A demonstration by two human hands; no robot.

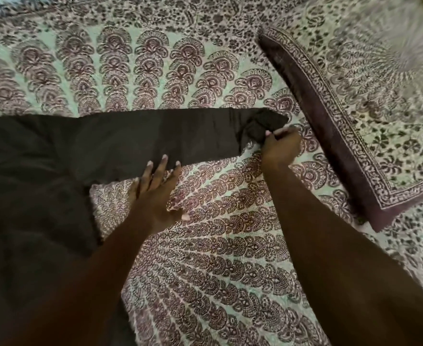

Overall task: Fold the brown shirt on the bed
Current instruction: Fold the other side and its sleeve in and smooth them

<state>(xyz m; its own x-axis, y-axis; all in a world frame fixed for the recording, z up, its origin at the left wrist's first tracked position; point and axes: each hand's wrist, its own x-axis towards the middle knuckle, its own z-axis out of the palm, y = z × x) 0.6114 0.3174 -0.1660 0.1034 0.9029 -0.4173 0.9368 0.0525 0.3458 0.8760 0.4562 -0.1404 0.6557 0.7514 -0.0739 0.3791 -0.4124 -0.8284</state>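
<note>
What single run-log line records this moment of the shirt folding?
right hand: pinches sleeve cuff | left hand: rests flat on sleeve | brown shirt: spread on bedsheet

Light is dim, soft and even; we cannot tell where it comes from. No glare. The dark brown cloth shirt (130,136) reads almost black, and we can barely see its creases. The pale green printed cotton bedsheet (218,270) is fairly sharp at centre. The patterned pillow with a maroon border (380,78), upper right, is smeared by blur. Pattern rows bow toward the frame edges, which we take for wide-angle distortion.
</note>
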